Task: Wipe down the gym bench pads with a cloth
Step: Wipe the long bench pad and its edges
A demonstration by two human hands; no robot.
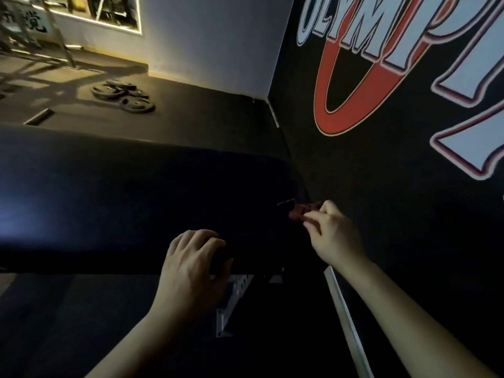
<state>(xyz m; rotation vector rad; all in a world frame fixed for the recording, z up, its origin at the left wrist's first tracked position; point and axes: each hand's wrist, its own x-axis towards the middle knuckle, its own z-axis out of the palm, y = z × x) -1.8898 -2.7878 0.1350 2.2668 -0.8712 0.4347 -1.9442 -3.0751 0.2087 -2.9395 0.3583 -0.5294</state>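
Wiping looks underway: R hand (335,236) pinches dark-red cloth (298,214) at bench pad (122,200) end; L hand (191,263) rests on edge, holding nothing. Next: sweep cloth along pad.

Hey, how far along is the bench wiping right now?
Nothing shows as done: the pad is too dark to tell wiped from unwiped. In hand: the right hand pinches a reddish cloth at the pad's wall end, while the left hand rests on its near edge. Wiping the pad looks left.
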